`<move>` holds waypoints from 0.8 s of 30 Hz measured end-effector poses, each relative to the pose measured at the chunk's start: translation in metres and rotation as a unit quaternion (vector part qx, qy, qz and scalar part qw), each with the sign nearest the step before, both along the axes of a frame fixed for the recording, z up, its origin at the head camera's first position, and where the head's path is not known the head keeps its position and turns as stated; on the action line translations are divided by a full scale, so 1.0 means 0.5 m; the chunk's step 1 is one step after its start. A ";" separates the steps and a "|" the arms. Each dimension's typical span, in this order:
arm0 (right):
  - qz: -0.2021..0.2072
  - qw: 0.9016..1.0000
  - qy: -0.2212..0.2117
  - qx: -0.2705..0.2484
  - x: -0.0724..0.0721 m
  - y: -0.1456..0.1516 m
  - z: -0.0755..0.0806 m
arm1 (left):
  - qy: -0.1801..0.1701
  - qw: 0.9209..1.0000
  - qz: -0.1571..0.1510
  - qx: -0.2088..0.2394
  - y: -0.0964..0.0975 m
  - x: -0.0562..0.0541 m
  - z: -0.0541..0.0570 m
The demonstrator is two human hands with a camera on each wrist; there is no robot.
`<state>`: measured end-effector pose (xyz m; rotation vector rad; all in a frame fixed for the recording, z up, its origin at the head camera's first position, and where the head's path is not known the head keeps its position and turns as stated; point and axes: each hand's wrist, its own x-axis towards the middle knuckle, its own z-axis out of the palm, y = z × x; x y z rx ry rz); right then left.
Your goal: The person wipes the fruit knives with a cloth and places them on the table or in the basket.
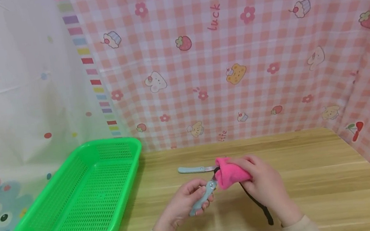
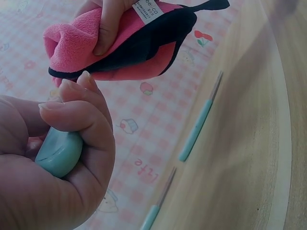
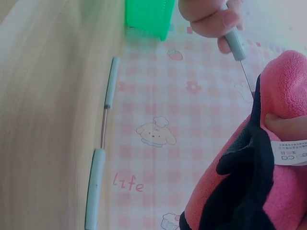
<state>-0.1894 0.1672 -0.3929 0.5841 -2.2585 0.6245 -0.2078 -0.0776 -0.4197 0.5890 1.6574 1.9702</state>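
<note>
My left hand (image 1: 183,201) grips a knife by its light blue handle (image 1: 202,200), which has a rivet near the blade. The blade points at a pink plush cloth (image 1: 232,173) and is partly hidden there; whether they touch I cannot tell. My right hand (image 1: 269,186) holds this cloth bunched up. Black trim and a white label (image 3: 289,152) show on it in the right wrist view, and a black strap (image 1: 258,203) hangs down. Behind the hands lies a similar knife (image 1: 191,169). Both wrist views show another knife (image 3: 94,189) beside it, hidden in the head view.
At the left stands a green plastic basket (image 1: 125,216) with meshed sides and floor. Under everything is a wood-grain table (image 1: 323,174). A pink checked cloth curtain (image 1: 232,48) hangs behind it, and a white printed sheet (image 1: 23,115) covers the left side.
</note>
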 end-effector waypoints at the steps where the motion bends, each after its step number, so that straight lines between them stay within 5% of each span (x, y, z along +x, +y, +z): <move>1: -0.002 1.000 -0.001 0.000 -0.001 0.002 0.001 | -0.001 1.000 0.000 -0.001 0.000 0.000 0.000; 24: -0.015 0.999 0.028 -0.025 0.009 0.035 0.030 | -0.005 1.000 0.016 -0.005 -0.009 -0.007 -0.004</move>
